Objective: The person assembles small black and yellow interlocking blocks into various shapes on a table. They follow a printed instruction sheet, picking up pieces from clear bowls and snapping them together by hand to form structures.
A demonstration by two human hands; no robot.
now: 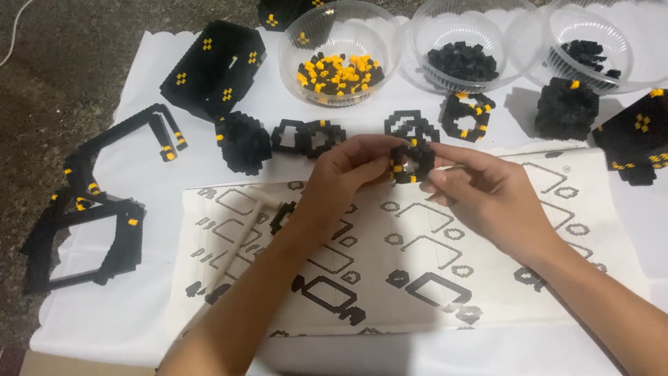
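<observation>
Above the printed instruction sheet with grey outline shapes, in the head view, both hands meet around a small black ring piece of tiny bricks with yellow dots. The left hand pinches its left side with closed fingers, and the right hand closes its fingertips on the right side, so the piece hangs between them, lifted off the sheet. Just behind the grip lie other black ring pieces on the white cloth; further behind stands a clear plastic bowl of black and yellow bricks. I judge the step is joining or pressing bricks on the ring; the next move calls for a steady hold and careful, straight pressure.
</observation>
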